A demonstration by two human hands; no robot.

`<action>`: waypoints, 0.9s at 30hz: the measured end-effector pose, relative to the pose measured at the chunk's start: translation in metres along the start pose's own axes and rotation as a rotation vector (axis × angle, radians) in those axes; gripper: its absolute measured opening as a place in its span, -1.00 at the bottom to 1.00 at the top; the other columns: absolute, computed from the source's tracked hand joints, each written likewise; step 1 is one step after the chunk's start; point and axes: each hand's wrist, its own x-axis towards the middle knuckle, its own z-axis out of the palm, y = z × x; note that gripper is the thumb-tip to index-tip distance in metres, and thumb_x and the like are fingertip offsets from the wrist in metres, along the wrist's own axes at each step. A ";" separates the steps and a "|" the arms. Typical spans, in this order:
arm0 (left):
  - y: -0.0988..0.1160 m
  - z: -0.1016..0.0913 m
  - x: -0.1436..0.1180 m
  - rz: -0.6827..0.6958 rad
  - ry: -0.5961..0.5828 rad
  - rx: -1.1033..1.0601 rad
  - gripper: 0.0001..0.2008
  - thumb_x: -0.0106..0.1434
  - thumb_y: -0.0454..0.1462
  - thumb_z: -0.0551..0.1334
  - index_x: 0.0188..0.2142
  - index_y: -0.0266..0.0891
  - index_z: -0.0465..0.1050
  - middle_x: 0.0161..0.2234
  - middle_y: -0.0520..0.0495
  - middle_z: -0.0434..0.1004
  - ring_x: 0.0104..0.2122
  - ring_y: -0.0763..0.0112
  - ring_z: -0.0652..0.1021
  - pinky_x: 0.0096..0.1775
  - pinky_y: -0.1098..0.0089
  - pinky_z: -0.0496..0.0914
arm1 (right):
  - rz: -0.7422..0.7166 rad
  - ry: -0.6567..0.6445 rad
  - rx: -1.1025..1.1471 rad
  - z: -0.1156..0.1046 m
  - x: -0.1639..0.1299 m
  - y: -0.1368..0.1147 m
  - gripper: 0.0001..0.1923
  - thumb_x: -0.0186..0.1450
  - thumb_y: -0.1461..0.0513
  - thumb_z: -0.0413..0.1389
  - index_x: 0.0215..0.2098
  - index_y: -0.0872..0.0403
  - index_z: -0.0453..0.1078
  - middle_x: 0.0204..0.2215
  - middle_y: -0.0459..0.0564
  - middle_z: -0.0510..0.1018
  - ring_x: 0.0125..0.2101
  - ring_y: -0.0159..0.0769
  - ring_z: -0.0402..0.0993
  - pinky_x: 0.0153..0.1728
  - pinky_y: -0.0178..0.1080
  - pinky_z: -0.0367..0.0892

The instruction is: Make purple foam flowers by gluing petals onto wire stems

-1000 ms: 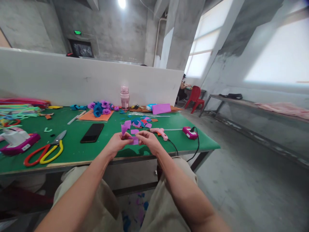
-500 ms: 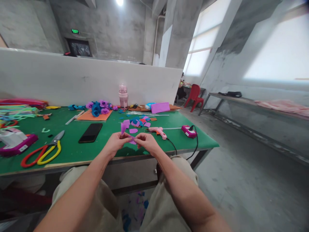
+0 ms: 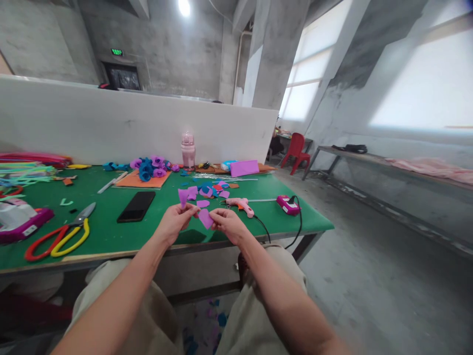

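Above the near edge of a green-topped table (image 3: 105, 231): a flat purple paper petal (image 3: 206, 219), pinched at its right side by the right hand (image 3: 229, 225). Left hand (image 3: 174, 222) closed on a curled purple paper piece (image 3: 183, 196); cannot tell whether it also touches the petal. Just beyond, scattered purple, blue and red paper scraps (image 3: 206, 192); right of them, a pink pistol-shaped glue gun (image 3: 244, 203). Leftward, a flat black phone (image 3: 136, 207), then scissors with red and yellow handles (image 3: 77, 223).
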 end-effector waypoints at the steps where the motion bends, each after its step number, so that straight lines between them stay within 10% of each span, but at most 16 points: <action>1: 0.003 -0.001 -0.001 0.031 -0.007 0.005 -0.69 -0.05 -0.14 0.31 -0.35 -0.32 0.45 -0.60 0.08 0.39 -0.75 0.72 0.07 -0.69 0.54 -0.08 | 0.050 -0.044 0.079 -0.001 -0.001 -0.001 -0.71 -0.01 0.08 0.25 -0.50 0.13 0.34 -0.67 -0.23 0.34 -0.64 -0.55 0.26 -0.50 -0.39 0.27; 5: 0.012 0.000 -0.007 0.108 -0.103 0.102 -0.60 -0.11 -0.25 0.34 -0.20 -0.26 0.49 -0.39 -0.02 0.52 -0.66 0.65 0.27 -0.58 0.52 0.14 | 0.168 -0.236 0.229 -0.001 -0.005 -0.001 -0.72 0.03 0.13 0.25 -0.55 0.14 0.29 -0.69 -0.23 0.28 -0.65 -0.57 0.22 -0.47 -0.38 0.30; 10: 0.005 0.003 -0.006 0.118 -0.144 0.068 -0.79 -0.10 -0.22 0.34 -0.48 -0.32 0.46 -0.53 0.01 0.46 -0.64 0.62 0.30 -0.58 0.53 0.15 | 0.224 -0.305 0.204 0.004 -0.002 0.004 -0.74 0.04 0.16 0.25 -0.43 0.18 0.38 -0.61 -0.16 0.37 -0.61 -0.55 0.26 -0.42 -0.32 0.35; 23: -0.004 0.005 0.001 -0.014 0.014 0.279 -0.76 -0.10 -0.18 0.30 -0.48 -0.32 0.40 -0.68 0.12 0.29 -0.73 0.66 0.14 -0.66 0.52 -0.02 | -0.125 0.031 -0.472 -0.004 0.002 -0.001 -0.68 0.05 0.01 0.15 -0.48 0.12 0.37 -0.64 -0.13 0.44 -0.62 -0.43 0.35 -0.53 -0.35 0.27; 27: -0.006 0.004 0.007 -0.049 0.054 0.348 -0.75 -0.12 -0.17 0.29 -0.50 -0.33 0.42 -0.68 0.10 0.31 -0.71 0.64 0.16 -0.65 0.52 -0.01 | -0.276 0.448 -0.962 -0.050 0.003 -0.026 -0.65 0.17 -0.02 0.00 -0.43 0.08 0.40 -0.50 -0.04 0.52 -0.45 -0.35 0.40 -0.41 -0.34 0.23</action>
